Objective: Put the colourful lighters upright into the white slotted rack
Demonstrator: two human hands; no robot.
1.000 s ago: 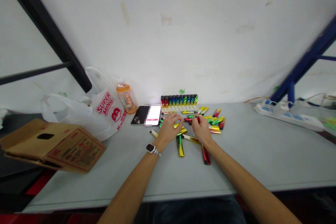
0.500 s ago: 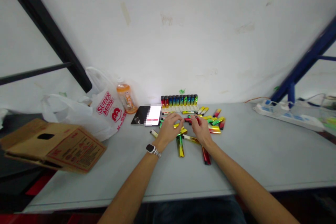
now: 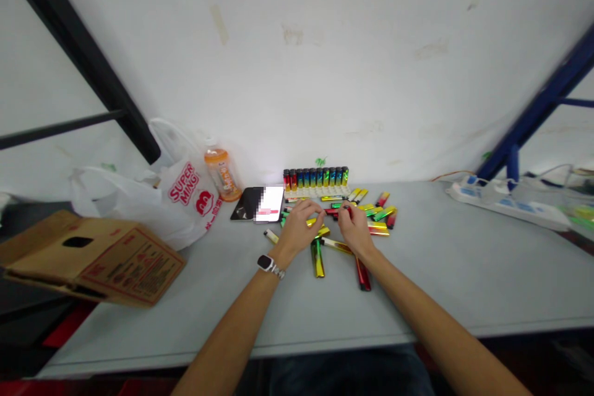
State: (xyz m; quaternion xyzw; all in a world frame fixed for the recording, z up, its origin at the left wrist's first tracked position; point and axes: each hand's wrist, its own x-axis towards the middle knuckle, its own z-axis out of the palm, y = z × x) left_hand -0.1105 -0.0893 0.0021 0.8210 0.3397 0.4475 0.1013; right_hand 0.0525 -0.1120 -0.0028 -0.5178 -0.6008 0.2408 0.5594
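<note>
Curled inward, my left hand (image 3: pixel 299 226) has its finger and thumb tips at the near end of a red lighter (image 3: pixel 331 212). Its other end runs into the bent fingers of my right hand (image 3: pixel 355 226). Both hands are closed, low over a loose pile of shiny lighters. A green-yellow lighter (image 3: pixel 318 258) lies below my left hand; a dark red lighter (image 3: pixel 362 273) pokes out under my right wrist. Beyond the hands, a row of upright lighters (image 3: pixel 316 177) with black tops stands in a white tray (image 3: pixel 320 192).
Left of the pile are a tablet-like device (image 3: pixel 245 204), an orange drink bottle (image 3: pixel 223 173), a white plastic bag (image 3: pixel 171 223) and an open cardboard box (image 3: pixel 134 263). A white power strip (image 3: pixel 510 204) lies at the right. A wall (image 3: pixel 394 74) rises behind the grey table (image 3: pixel 445 260).
Hands and lighters keep nearly the same places. The whole view has shifted very slightly.
</note>
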